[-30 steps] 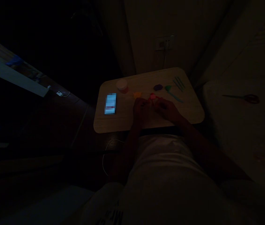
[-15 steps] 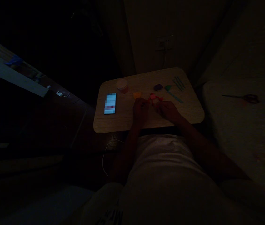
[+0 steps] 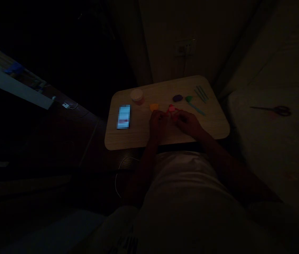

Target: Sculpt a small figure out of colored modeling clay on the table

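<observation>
The light is very dim. A small red figure with a pink middle (image 3: 172, 109), which looks like modelling clay, lies on the table between my hands. My left hand (image 3: 158, 124) is closed at its left side, the fingertips pinching a red part. From the right, my right hand (image 3: 188, 123) is also closed, its thumb and fingers on another red part. Just beyond my left hand lies an orange piece (image 3: 154, 106). A purple lump (image 3: 177, 98) and a green piece (image 3: 189, 98) sit behind the figure, with a pale blue-green tool (image 3: 197, 108) touching the green piece.
A lit phone (image 3: 123, 116) lies on the left of the small wooden table (image 3: 128, 139), near a lidded tub (image 3: 137, 96). Several thin sticks (image 3: 201, 94) are at the back right. Scissors (image 3: 276, 110) rest on a pale surface to the right.
My right hand has shifted slightly up and left, over the figure's right red part, which showed clear of the hand before. My left hand stays nearly still.
</observation>
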### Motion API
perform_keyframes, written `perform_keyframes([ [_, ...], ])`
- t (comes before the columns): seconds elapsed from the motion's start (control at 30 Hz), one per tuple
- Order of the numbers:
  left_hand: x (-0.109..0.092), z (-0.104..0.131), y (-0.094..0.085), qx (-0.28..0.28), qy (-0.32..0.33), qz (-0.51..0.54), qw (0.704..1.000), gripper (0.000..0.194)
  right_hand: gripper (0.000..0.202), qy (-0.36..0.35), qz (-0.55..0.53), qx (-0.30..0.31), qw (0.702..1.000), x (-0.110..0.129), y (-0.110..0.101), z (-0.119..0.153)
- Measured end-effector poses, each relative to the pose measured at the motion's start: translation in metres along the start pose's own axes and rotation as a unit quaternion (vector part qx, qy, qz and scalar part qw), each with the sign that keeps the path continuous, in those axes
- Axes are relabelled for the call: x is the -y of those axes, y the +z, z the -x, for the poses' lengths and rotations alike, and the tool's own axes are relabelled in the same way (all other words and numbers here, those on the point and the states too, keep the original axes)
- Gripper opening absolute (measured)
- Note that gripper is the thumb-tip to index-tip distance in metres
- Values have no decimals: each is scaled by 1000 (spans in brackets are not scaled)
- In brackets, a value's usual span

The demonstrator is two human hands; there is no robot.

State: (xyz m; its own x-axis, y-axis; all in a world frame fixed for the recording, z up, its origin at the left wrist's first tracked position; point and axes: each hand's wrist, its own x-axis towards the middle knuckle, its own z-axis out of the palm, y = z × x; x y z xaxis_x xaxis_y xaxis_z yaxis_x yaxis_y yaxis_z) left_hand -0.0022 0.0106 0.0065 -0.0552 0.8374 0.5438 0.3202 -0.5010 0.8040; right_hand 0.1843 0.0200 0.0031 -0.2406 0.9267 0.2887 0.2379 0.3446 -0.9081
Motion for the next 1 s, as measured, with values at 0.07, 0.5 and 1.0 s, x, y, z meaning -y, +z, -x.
perform_keyframes([
  [0.07,0,-1,0,4,-4,-6,1000,16,25,3,2,6,1000,1,0,0],
  [0.5,1,-1,-1,-2,10,16,1000,11,29,-14,-22,5,1000,4,0,0],
  [1.0,2,-2,-1,7,-6,-3,1000,15,30,7,-8,10,1000,8,-1,1],
])
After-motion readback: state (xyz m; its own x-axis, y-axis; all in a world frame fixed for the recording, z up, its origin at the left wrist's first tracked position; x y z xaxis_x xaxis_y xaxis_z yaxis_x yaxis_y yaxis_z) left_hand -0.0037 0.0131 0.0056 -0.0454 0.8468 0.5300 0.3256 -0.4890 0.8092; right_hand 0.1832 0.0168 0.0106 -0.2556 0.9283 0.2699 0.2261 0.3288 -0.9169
